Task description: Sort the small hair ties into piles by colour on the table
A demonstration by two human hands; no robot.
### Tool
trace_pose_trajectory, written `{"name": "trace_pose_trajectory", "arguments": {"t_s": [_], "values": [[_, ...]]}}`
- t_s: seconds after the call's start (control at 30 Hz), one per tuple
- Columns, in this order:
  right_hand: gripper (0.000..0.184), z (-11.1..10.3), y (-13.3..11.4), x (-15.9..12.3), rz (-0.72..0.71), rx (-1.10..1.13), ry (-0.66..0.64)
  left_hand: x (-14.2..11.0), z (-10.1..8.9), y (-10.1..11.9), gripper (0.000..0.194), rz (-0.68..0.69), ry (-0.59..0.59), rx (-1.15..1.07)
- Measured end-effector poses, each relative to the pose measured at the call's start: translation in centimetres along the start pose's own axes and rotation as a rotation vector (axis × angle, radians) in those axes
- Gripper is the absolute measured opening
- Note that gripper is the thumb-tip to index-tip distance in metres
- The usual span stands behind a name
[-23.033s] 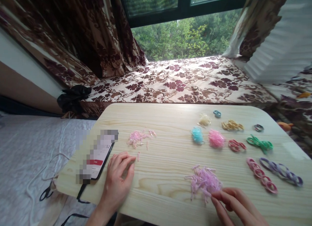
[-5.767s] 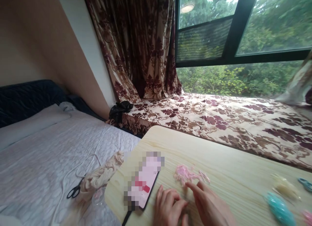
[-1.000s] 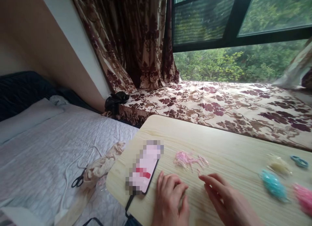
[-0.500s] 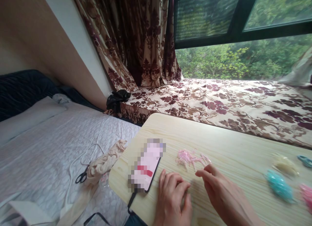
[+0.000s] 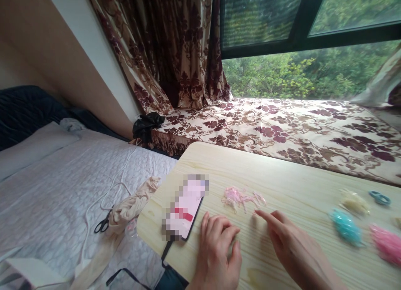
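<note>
Dark-framed window (image 5: 300, 44) above floral-covered ledge (image 5: 269, 125)

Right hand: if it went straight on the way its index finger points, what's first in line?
The right hand would likely meet the loose pink pile first, barring a tiny pink bit that may lie at the fingertip; that spot is too blurred to be sure.

One view, head-worn: we face forward and down over tabletop (image 5: 266, 169), left hand (image 5: 217, 246) and right hand (image 5: 291, 244) close at bottom edge, bed (image 5: 78, 169) at left, window (image 5: 263, 18) farther off, at upper right.
</note>
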State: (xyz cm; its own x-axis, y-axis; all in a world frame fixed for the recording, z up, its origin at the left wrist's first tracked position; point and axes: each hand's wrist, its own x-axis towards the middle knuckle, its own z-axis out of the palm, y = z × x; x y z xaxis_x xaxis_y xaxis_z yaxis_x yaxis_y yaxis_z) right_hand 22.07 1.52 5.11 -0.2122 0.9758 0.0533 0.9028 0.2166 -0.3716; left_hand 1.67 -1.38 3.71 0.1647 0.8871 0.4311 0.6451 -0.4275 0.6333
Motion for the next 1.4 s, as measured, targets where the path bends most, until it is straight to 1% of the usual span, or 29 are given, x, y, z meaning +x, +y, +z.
{"name": "trace_pose_trajectory", "arguments": {"t_s": [0.1,0.23,0.27,0.33,0.43,0.53,0.63,0.7,0.87,1.03,1.13,1.23,1.33,1.4], "values": [[0.047,0.1,0.0,-0.1,-0.033,0.006,-0.006,-0.1,0.1,-0.5,0.031,0.015,-0.006,0.024],[0.044,-0.6,-0.1,-0.2,-0.034,0.025,0.012,-0.1,0.3,-1.0,0.031,0.1,-0.023,0.052],[0.043,-0.8,-0.1,-0.2,-0.032,0.025,0.014,-0.1,0.4,-1.0,0.031,0.099,-0.017,0.051],[0.042,-1.1,-0.1,0.1,-0.027,0.014,0.025,-0.1,0.4,-0.7,0.031,0.053,0.009,0.04],[0.038,-1.1,-0.1,0.9,-0.018,-0.006,0.044,-0.1,0.3,-0.1,0.031,0.011,0.03,0.026],[0.032,-0.6,0.0,1.9,-0.003,-0.01,0.042,-0.2,0.2,-0.2,0.031,0.013,0.026,0.029],[0.029,-0.3,-0.1,2.4,0.007,-0.012,0.027,-0.3,0.2,-0.9,0.033,0.063,-0.011,0.043],[0.027,-0.3,-0.2,2.5,0.013,-0.015,0.019,-0.3,0.3,-1.1,0.033,0.103,-0.032,0.052],[0.024,-0.9,-0.6,2.1,0.015,-0.025,0.005,-0.3,0.3,-0.4,0.031,0.036,0.015,0.04],[0.031,-0.9,-1.1,1.9,0.0,-0.028,0.015,-0.1,0.1,0.0,0.03,0.035,0.011,0.057],[0.033,-1.0,-1.1,1.1,-0.011,-0.018,0.034,-0.1,0.2,-0.1,0.028,0.044,0.006,0.081],[0.033,-2.1,-0.5,-0.7,-0.009,0.01,0.055,-0.2,0.4,-0.5,0.027,0.076,0.024,0.121],[0.034,-4.1,1.3,-3.1,0.019,0.065,0.11,-0.4,0.4,-1.3,0.027,0.135,0.021,0.175],[0.034,-5.7,3.5,-4.8,0.075,0.066,0.178,-0.5,0.4,-2.1,0.028,0.214,-0.005,0.217]]}}
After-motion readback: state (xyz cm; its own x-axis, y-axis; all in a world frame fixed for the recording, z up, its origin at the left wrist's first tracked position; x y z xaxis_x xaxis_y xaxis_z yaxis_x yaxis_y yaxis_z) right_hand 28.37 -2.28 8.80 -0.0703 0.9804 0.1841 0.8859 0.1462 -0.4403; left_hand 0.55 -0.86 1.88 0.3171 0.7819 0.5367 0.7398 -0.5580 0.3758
